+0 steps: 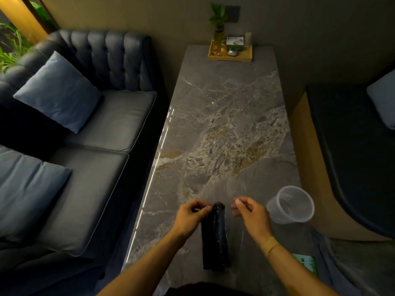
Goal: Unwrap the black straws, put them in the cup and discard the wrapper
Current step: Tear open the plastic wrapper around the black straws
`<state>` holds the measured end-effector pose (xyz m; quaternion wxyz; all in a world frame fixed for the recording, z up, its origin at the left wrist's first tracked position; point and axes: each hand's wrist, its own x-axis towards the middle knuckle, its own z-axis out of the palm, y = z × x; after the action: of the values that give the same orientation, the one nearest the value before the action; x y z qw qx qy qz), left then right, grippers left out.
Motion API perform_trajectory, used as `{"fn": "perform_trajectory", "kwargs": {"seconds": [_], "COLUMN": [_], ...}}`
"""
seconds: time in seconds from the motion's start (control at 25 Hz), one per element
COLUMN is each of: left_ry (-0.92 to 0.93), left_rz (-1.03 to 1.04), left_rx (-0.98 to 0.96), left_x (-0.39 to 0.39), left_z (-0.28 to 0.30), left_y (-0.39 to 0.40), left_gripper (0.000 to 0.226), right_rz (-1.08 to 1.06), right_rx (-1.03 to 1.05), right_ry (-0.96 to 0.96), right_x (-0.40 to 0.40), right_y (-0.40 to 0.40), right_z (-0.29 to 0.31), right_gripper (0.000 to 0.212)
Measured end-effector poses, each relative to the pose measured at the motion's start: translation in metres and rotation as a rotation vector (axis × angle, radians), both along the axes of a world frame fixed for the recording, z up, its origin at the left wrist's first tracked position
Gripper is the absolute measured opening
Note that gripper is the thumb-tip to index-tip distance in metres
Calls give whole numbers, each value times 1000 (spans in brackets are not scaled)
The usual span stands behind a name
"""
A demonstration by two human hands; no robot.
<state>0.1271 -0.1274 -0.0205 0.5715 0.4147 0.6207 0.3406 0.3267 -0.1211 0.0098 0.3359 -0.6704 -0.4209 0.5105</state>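
Right at the far end of the bundle of black straws [215, 236] the left hand [190, 218] pinches the clear wrapper [240, 229] between thumb and forefinger, the tips pressed together beside the top of the bundle. The right hand [252, 216] is on the other side, a little apart from the straws, with thumb and forefinger also closed; it seems to hold the thin film there, but the plastic is so transparent that I cannot tell this for sure. Both hands are palm down, with the other fingers curled loosely, and the forearms come in from the near edge of the table [224, 116]. On the right wrist there is a light band [269, 245].

The straws are a dark, glossy pack — long and narrow, lying along the table close to its near edge, roughly in the middle between the two long sides. The wrapper shows only as a faint shine around and to the right of the pack.

The cup [291, 205] is clear plastic and stands near the right edge of the table, just beside the right hand; it looks tilted with the opening toward the camera. At the far edge stands a wooden tray [230, 57] with a small plant — well apart from the hands.
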Motion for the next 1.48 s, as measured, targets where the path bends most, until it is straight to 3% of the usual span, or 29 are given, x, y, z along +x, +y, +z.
{"fn": "perform_trajectory", "kwargs": {"seconds": [0.12, 0.56, 0.72, 0.84, 1.04, 1.16, 1.24, 1.36, 1.48], "left_ry": [-71, -221, -359, -268, -168, -109, -72, -41, -49], "left_rz": [22, 35, -54, -77, -71, -87, -114, -140, -159], "left_rx": [-56, -108, -117, -122, -99, -65, -43, -14, 16], "left_x": [-10, -22, -23, -17, -9, -8, -7, -6, -7], "left_z": [5, 15, 15, 11, 7, 10, 13, 19, 27], "left_y": [6, 10, 4, 1, -6, -7, -7, -7, -6], "left_gripper": [16, 13, 36, 53, 44, 34, 31, 30, 29], "right_rz": [-8, -18, 37, 51, 37, 67, 120, 343, 584], "right_rx": [-31, -76, -92, -118, -121, 3, 234, 651, 509], "right_ry": [134, 195, 203, 194, 159, 15, -215, -664, -817], "right_x": [14, 22, 19, 17, 19, 19, 15, 2, -11], "right_y": [6, 4, 1, -5, -12, -12, -10, -2, 10], "right_z": [6, 25, 29, 29, 33, 44, 58, 82, 104], "right_gripper": [10, 4, 4, 8, 8, 38, 52, 45, 45]}}
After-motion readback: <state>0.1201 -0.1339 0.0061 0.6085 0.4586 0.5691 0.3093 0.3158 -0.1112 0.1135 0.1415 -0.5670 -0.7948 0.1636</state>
